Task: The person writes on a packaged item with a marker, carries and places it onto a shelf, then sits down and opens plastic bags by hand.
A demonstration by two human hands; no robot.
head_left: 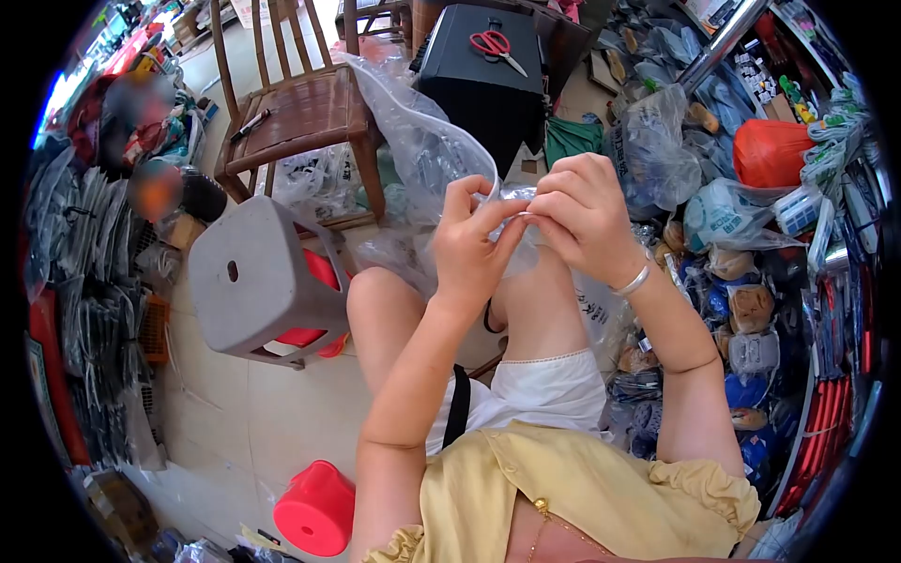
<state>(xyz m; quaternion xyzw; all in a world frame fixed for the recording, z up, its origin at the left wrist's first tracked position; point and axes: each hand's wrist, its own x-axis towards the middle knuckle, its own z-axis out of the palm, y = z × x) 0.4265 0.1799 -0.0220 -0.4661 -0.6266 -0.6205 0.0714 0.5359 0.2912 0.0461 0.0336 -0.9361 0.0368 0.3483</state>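
Note:
A large clear plastic bag (413, 141) hangs over the knees, its thick pale rim curving down to the fingers. My left hand (469, 244) pinches the rim of the bag between thumb and forefinger. Right beside it, my right hand (587, 220), with a silver bangle at the wrist, is closed with thumb and fingertips pressed on the same edge. The fingertips of both hands nearly touch. Whatever small piece lies between them is too small to make out.
A grey plastic stool (253, 272) and a wooden chair (300, 103) stand at the left. Red-handled scissors (497, 49) lie on a black box (469, 94) ahead. A red stool (319, 507) is low on the floor. Packed goods (751, 310) crowd the right side.

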